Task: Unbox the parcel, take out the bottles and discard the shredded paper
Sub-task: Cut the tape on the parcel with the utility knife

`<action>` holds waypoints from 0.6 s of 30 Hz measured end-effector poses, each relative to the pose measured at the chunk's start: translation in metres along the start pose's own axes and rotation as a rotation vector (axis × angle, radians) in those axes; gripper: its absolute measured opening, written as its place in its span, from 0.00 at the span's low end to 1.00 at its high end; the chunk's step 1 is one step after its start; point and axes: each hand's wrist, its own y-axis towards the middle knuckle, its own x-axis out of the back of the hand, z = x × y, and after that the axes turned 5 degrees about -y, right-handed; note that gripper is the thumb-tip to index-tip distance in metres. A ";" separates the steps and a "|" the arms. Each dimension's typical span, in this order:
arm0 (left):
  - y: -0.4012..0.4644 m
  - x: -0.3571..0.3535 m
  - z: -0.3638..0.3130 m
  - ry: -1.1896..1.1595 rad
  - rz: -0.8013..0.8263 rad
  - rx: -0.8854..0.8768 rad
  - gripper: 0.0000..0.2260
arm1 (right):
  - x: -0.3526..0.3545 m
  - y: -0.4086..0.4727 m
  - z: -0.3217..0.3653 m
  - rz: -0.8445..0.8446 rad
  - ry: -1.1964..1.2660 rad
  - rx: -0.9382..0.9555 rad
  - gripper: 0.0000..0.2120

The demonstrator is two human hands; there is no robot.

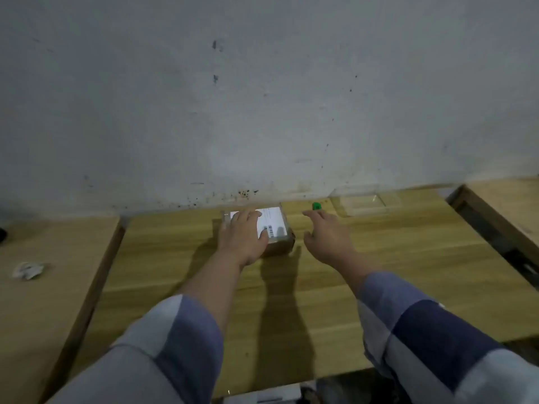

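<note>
Head view shows the parcel [274,231], a small brown cardboard box with a white shipping label on top, sitting on the wooden bench [379,272] close to the wall [262,97]. It looks sealed, so the unboxing has not begun; no bottles or shredded paper are visible. The left hand [243,236] lies flat on the parcel's top with fingers spread, pressing rather than gripping. The right hand [326,237] hovers open just beside the parcel's right side, holding nothing, fingers pointing toward a small green object [316,206] near the wall; what that object is cannot be told.

Judging by its size, the box should be fairly light but stiff, and bottles inside may be fragile, so it wants a steady two-sided hold on the cardboard walls, not the slick taped top. A clear plastic tray [364,204] sits further right on the bench, and a crumpled white scrap [27,270] lies on the neighbouring surface to the left.
</note>
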 end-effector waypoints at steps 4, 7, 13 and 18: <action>0.019 -0.026 0.007 -0.057 0.117 0.073 0.24 | -0.023 0.013 -0.024 0.073 0.001 -0.105 0.25; 0.033 -0.042 0.007 -0.011 0.163 0.053 0.25 | -0.043 0.031 -0.040 0.119 0.060 -0.171 0.25; 0.064 -0.059 0.016 0.010 0.146 0.048 0.26 | -0.068 0.067 -0.059 0.158 0.152 -0.346 0.24; 0.071 -0.079 0.029 0.126 0.078 0.036 0.27 | -0.082 0.090 -0.062 0.087 0.181 -0.436 0.26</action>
